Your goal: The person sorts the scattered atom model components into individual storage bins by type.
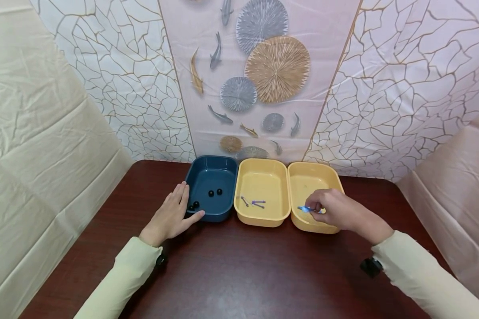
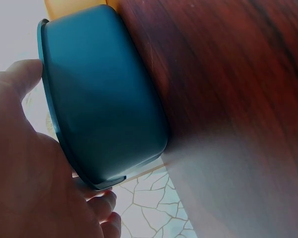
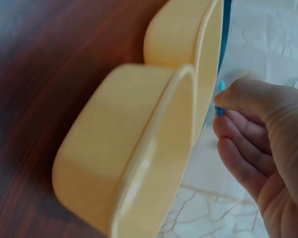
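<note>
My left hand (image 1: 169, 217) rests on the near left corner of a dark blue tray (image 1: 195, 167), fingers straight along the side. Its thumb (image 2: 29, 74) touches the front rim in the left wrist view. Several small round black beads (image 1: 211, 193) lie in this tray. Over the right yellow tray (image 1: 335, 175), my right hand (image 1: 337, 208) pinches a small, slim blue piece (image 1: 303, 208) between thumb and fingertips. The right wrist view shows the blue piece (image 3: 221, 88) above the rim, mostly covered by the fingers; I cannot tell its exact kind.
Between those trays stands another yellow tray (image 1: 263, 164), holding a few thin purple sticks (image 1: 258, 202) with knobbed ends. All three trays line the back of a dark wooden table (image 1: 239, 266). Patterned cloth (image 1: 231, 124) hangs behind, and beige cloth (image 1: 44, 177) borders the sides.
</note>
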A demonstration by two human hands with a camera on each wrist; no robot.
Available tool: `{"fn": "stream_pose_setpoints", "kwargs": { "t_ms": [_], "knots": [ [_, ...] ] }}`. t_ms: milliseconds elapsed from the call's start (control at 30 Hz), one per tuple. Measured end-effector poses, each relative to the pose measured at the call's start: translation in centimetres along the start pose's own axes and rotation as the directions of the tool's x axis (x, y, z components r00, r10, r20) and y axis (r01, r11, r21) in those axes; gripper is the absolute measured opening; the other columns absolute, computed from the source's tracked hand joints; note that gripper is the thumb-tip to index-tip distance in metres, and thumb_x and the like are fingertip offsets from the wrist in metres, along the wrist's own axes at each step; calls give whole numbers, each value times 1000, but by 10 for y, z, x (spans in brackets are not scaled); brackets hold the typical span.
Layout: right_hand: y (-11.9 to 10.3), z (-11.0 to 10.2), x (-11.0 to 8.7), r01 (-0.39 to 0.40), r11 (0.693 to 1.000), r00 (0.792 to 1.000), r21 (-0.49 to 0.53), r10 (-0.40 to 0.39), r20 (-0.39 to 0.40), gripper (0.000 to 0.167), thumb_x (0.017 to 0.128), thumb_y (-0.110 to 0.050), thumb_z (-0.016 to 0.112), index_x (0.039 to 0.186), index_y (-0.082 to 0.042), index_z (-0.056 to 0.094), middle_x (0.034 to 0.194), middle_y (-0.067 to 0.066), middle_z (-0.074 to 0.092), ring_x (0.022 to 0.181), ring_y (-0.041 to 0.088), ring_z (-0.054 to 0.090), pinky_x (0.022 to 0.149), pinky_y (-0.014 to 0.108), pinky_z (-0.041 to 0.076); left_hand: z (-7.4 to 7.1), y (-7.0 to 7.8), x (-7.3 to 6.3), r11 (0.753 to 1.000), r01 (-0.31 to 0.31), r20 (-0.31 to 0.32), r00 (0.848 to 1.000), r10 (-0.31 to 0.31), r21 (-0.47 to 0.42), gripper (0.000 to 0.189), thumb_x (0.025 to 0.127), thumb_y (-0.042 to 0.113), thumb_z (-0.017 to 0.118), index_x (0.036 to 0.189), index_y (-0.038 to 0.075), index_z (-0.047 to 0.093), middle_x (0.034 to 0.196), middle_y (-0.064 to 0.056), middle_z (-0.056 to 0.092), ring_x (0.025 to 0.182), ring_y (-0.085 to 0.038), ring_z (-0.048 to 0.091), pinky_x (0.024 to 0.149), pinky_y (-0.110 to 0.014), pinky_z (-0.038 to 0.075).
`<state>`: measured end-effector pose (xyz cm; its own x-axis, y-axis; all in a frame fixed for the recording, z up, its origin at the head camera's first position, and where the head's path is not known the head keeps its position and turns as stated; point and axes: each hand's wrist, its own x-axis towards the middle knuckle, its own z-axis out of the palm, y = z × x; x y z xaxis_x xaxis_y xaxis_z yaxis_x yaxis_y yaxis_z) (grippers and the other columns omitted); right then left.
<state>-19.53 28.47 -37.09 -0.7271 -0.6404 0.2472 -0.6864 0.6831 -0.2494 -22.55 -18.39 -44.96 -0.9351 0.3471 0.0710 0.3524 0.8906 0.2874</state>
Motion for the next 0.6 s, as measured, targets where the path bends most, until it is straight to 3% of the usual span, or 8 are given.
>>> {"fn": "stream_pose_setpoints", "kwargs": {
  "t_ms": [233, 600],
  "knots": [
    [26, 4, 3, -130, 991, 991, 17, 129, 36, 12, 84, 2, 83, 94, -3, 78, 88, 1, 77, 76, 9, 71, 69, 33, 64, 0, 0, 0, 1000, 2, 5, 1000, -2, 0, 104, 101, 64, 54, 166, -6, 15, 176, -25, 13, 164, -46, 15, 131, -63, 21],
    [60, 37, 11, -218, 976, 976, 6, 218, 13, 7, 86, -2, 83, 90, -4, 77, 78, -2, 75, 71, 6, 67, 64, 24, 57, 0, 0, -1, 1000, -4, -5, 1000, 4, 0, 103, 101, 63, 54, 166, -7, 16, 176, -25, 14, 163, -46, 16, 131, -63, 22]
  ]
}}
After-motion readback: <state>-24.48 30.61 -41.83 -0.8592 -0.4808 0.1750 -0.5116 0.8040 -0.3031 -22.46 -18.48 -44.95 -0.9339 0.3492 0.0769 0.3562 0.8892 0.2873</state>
